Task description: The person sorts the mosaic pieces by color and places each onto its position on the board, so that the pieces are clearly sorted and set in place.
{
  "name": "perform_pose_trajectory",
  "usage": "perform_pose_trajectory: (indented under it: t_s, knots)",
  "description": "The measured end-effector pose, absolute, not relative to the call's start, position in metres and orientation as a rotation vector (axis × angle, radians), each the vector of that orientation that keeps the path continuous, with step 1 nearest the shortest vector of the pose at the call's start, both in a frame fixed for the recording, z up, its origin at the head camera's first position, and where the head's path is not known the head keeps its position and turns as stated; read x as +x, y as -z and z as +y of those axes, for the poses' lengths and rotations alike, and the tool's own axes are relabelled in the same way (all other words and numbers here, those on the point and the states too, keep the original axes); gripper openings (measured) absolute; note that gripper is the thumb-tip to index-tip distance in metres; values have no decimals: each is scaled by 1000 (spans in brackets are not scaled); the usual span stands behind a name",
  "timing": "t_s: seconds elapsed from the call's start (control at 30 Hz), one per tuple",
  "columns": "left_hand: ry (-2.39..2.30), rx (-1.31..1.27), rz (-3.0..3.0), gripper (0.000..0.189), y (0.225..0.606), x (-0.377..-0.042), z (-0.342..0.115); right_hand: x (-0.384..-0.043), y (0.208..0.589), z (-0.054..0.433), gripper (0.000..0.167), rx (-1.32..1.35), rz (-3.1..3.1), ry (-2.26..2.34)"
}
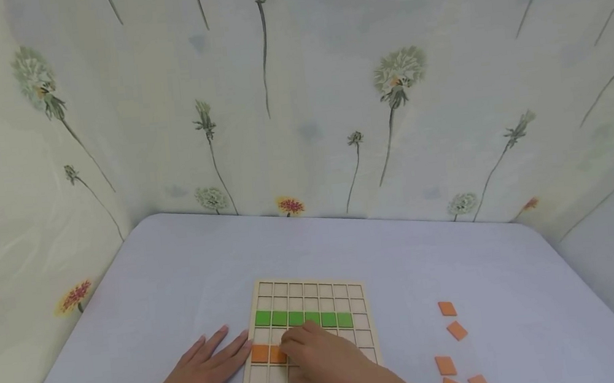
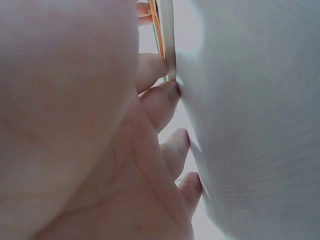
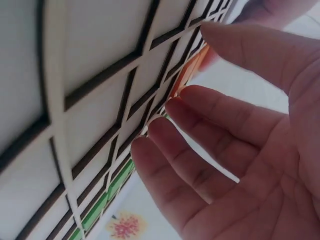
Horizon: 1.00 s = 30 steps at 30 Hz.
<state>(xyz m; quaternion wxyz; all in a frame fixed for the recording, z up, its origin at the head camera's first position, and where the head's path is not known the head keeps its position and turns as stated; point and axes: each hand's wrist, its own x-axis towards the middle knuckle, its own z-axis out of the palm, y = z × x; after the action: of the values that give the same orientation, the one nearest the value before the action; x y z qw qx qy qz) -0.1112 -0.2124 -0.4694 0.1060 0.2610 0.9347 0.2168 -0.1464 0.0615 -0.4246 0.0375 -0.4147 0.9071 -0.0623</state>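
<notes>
The board (image 1: 361, 321) lies under the right hand (image 1: 323, 356), whose fingers are loosely bent, thumb apart, tips down at the second of two orange tiles (image 1: 260, 354) in its fifth row. The left hand (image 1: 194, 375) is spread on the table (image 1: 192, 264), fingertips at the board's left edge. Six green tiles (image 1: 296, 318) fill cells of the third row; five loose tiles (image 1: 444, 365), orange, lie right of the board.
</notes>
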Motion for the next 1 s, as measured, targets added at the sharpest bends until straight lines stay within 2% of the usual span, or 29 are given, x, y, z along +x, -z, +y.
perform_pose_trajectory:
  t_s: [0.1,0.37,0.73,1.0]
  knots:
    - [-631,768,2753,104,470,-111,-213,-145,426,67,28,-1278,2746,222]
    - [-624,826,2803,101,476,-111,-217,-144,431,83,47,-1492,2698,275]
    - [-584,933,2882,96,478,-111,-217,-141,433,93,41,-1542,2730,285]
    - [-643,844,2823,100,477,-112,-214,-139,429,97,38,-1517,2724,302]
